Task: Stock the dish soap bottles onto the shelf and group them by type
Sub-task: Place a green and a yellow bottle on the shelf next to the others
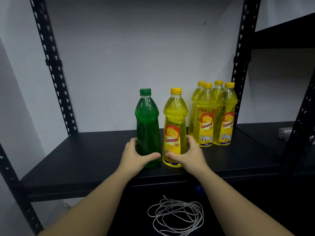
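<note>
Head view, left hand: my left hand [136, 155] is curled round the base of the green bottle [148, 128], thumb across its front.
Head view, right hand: my right hand [186, 155] is wrapped round the lower part of the yellow bottle [174, 128], thumb on the label.
Where they stand: both are upright near the front of the shelf [85, 155], just beside each other, possibly touching.
Group: four yellow bottles [213, 116] stand clustered at the right rear of the shelf, near my yellow one but apart from it.
Risk: I hold both low, so the tall bottles could tip if I slide them fast; I judge the pair may knock together as I part them.
Risk two: pushing my yellow one right too hard could topple the cluster.
Around: a black upright [240, 65] stands right of the cluster and limits room there; a loose grey cord [175, 215] lies coiled below the shelf.
</note>
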Motion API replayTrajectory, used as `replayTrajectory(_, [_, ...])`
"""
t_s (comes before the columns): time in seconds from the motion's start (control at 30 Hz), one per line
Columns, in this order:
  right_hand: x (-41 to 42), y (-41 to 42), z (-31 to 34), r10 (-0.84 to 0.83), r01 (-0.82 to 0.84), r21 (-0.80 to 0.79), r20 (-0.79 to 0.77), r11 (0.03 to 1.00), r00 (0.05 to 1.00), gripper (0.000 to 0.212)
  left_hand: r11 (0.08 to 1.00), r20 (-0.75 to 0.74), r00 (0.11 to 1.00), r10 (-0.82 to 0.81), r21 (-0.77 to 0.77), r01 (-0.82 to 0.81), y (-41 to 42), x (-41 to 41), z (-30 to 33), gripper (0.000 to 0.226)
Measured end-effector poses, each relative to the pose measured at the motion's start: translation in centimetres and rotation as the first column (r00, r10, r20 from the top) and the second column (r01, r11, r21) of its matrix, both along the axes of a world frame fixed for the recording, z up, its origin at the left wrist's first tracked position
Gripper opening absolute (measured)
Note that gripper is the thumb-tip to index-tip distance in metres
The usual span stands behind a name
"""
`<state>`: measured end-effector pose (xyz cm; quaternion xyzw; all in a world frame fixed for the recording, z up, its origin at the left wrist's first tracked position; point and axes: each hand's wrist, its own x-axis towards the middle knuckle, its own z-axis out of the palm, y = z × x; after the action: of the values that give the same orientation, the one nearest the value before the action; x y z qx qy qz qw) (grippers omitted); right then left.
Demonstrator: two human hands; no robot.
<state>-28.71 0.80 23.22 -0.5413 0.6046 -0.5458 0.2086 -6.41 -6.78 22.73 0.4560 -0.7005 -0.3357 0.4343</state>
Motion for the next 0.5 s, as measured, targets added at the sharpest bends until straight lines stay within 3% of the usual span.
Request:
replayTrajectory(0.17, [-0.6,-0.2,-0.4,-0.004,0.003,0.032,0.012,0.999,1.000,0.089,1.000,-0.006,1.000,-0.012,-0.007,0.012,0.2,0.2,-0.2,0.104])
replayTrajectory(0.3, [0.2,-0.1,-0.5,-0.101,0.102,0.011,-0.060,0.995,0.993,0.106,1.000,0.006,1.000,-0.003,-0.029,0.003,0.5,0.1,-0.3,0.103])
replayTrajectory(0.5, [0.5,0.2,-0.5,-0.101,0.101,0.006,-0.032,0.995,0.994,0.088,0.999,-0.016,1.000,0.000,-0.038,0.000,1.0,0.0,-0.2,0.104])
